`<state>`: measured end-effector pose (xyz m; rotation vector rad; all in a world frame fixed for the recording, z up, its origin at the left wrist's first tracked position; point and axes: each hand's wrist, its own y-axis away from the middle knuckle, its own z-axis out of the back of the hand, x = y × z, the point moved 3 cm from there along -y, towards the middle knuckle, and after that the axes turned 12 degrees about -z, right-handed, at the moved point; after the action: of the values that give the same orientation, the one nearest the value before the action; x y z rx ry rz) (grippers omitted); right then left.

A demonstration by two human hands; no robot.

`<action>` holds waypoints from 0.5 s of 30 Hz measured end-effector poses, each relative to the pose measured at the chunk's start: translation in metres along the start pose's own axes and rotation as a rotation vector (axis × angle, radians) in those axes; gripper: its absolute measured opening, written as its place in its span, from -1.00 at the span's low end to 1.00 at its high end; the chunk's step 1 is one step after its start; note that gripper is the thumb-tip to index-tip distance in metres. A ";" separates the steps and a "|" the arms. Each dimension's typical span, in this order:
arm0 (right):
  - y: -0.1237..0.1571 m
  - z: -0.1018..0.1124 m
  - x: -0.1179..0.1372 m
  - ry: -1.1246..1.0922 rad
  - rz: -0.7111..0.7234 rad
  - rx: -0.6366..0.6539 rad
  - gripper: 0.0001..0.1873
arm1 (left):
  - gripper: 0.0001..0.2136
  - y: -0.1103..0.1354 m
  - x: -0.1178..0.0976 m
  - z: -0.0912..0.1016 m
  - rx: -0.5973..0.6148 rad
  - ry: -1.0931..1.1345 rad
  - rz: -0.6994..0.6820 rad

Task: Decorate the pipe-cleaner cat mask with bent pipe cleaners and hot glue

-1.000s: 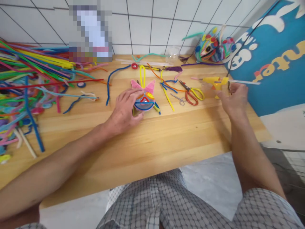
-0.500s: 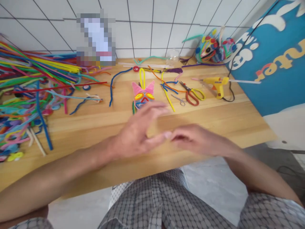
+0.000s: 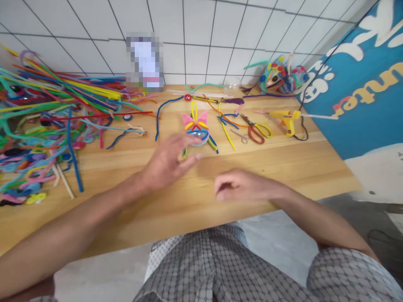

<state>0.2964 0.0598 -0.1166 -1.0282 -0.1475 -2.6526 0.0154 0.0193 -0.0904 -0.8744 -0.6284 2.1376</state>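
A small craft figure lies on the wooden table, with pink pointed ears, a yellow loop on top, yellow and red trim and a blue-rimmed clear lower part. Over its lower left edge reaches my left hand, fingers stretched and apart, holding nothing; whether the fingertips touch the figure I cannot tell. My right hand is curled into a loose fist near the table's front edge, right of the figure, and nothing shows in its hollow.
Pipe cleaners pile up at the left. Right of the figure lie orange-and-yellow-handled scissors, small metal scissors and a yellow glue gun with a cord. A colourful decorated craft piece stands at the back right, near a blue sign.
My hands have moved apart: the left shifted left, uncovering more of the craft figure, and the right curled more tightly. The camera view has also shifted slightly.
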 end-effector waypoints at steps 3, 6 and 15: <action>-0.027 0.039 -0.041 0.021 -0.150 -0.108 -0.66 | -0.49 0.005 0.054 0.012 -0.105 -0.164 0.009; -0.038 0.080 -0.091 0.042 -0.339 -0.286 -0.73 | -0.30 0.004 0.091 0.000 -0.060 -0.120 0.003; -0.096 0.142 -0.163 0.166 -0.508 -0.709 -0.52 | -0.34 -0.001 0.097 -0.031 0.016 -0.069 -0.039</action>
<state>0.4733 0.2172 -0.1204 -1.0456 0.7082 -3.3404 -0.0096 0.0999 -0.1472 -0.7768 -0.6567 2.1425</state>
